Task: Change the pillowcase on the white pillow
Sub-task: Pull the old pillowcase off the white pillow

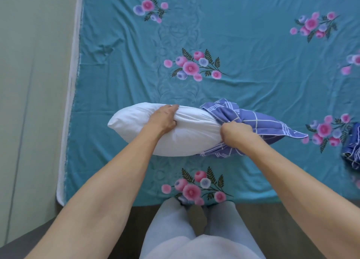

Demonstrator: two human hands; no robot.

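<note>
White pillow (148,126) under gripping left hand (165,118); right hand (233,134) clutching bunched blue pillowcase (251,120).

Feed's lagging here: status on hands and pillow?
Left hand grips white pillow. Right hand grips blue checked pillowcase, covering only the pillow's right end. Nothing in the way.

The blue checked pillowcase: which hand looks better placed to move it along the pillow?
Probably the right hand: it grips the bunched pillowcase at its edge, while the left hand holds the bare white pillow.
</note>
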